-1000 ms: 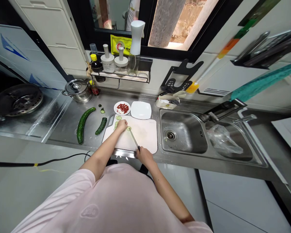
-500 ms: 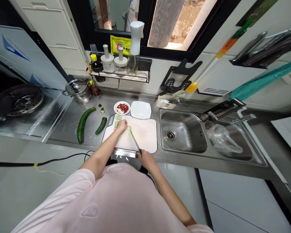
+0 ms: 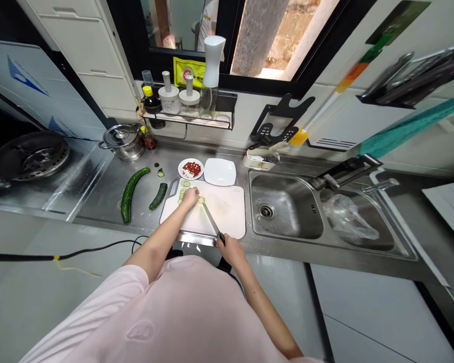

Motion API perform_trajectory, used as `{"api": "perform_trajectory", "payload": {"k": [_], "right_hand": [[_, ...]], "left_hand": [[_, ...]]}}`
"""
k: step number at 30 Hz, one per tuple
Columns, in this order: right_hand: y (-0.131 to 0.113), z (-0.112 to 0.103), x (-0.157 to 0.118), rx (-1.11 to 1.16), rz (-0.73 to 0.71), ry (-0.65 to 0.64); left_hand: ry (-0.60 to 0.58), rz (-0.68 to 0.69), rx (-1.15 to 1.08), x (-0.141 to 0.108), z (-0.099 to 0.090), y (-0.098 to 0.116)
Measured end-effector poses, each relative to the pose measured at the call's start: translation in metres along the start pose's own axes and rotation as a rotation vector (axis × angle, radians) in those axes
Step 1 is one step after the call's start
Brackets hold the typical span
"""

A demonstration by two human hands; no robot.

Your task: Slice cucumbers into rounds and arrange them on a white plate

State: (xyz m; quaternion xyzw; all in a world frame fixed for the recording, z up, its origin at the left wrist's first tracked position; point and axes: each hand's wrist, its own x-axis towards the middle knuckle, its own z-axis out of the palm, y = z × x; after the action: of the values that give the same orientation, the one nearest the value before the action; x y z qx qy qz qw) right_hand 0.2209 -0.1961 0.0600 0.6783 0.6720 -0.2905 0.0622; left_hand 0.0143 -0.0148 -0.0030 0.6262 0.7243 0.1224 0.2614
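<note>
My right hand point(image 3: 232, 250) is wrapped round the black handle of a kitchen knife point(image 3: 211, 219) at the front edge of the white cutting board point(image 3: 229, 212). The blade points away from me, its tip beside a pale round cucumber slice point(image 3: 201, 200). Just left of that slice, my left hand point(image 3: 190, 196) is closed over the board, its fingertips hidden from view. More cucumber slices point(image 3: 185, 184) lie at the board's left end, partly behind this hand. Left of the board rest a shorter piece of cucumber point(image 3: 158, 196) and a long curved cucumber point(image 3: 131, 194).
Behind the board stand a plate of chopped red pieces point(image 3: 191, 169) and a white square plate point(image 3: 220, 172). A double sink point(image 3: 287, 201) is on the right, a steel pot point(image 3: 121, 142) at the back left. A condiment shelf point(image 3: 189, 119) hangs above.
The knife handle has tilted slightly in my right hand, while the blade tip stays near the slice. My left hand stays almost where it was.
</note>
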Motion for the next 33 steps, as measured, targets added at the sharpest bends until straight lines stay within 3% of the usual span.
{"api": "perform_trajectory", "payload": {"k": [6,15,27,33], "right_hand": [[0.002,0.015,0.002,0.154,0.010,0.187],[0.012,0.014,0.020,0.199,0.074,0.175],[0.020,0.019,0.028,0.160,0.030,0.235],[0.022,0.021,0.032,0.162,0.039,0.250]], "left_hand": [[0.070,0.041,0.040,-0.008,0.006,-0.001],[0.110,0.259,0.149,-0.038,0.012,0.002],[0.120,0.057,-0.102,-0.034,0.007,0.008],[0.159,-0.041,-0.425,-0.056,0.002,-0.021]]}}
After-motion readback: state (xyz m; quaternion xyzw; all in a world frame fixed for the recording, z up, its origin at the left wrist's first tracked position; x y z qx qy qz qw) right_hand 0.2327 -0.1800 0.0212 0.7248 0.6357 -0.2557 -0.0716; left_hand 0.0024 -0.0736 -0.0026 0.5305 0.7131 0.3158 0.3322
